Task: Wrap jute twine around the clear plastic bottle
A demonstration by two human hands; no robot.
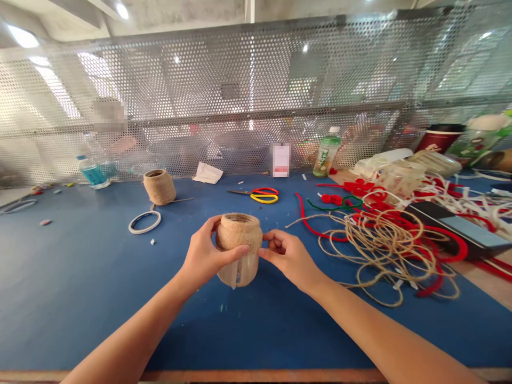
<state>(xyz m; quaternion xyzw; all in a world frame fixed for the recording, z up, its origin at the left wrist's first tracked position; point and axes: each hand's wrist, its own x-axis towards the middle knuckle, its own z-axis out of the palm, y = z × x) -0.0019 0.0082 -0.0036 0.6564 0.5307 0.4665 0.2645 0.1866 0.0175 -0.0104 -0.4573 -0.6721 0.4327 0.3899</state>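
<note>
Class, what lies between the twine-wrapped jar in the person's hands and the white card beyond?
Red-and-yellow-handled scissors lie on the blue tabletop between the jar and the card, in the head view.

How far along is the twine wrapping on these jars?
Done: one twine-covered jar stands on the table. In hand: the left hand and right hand hold a second jar, twine on its upper part, lower part bare. Left: loose jute twine lies heaped nearby.
</note>
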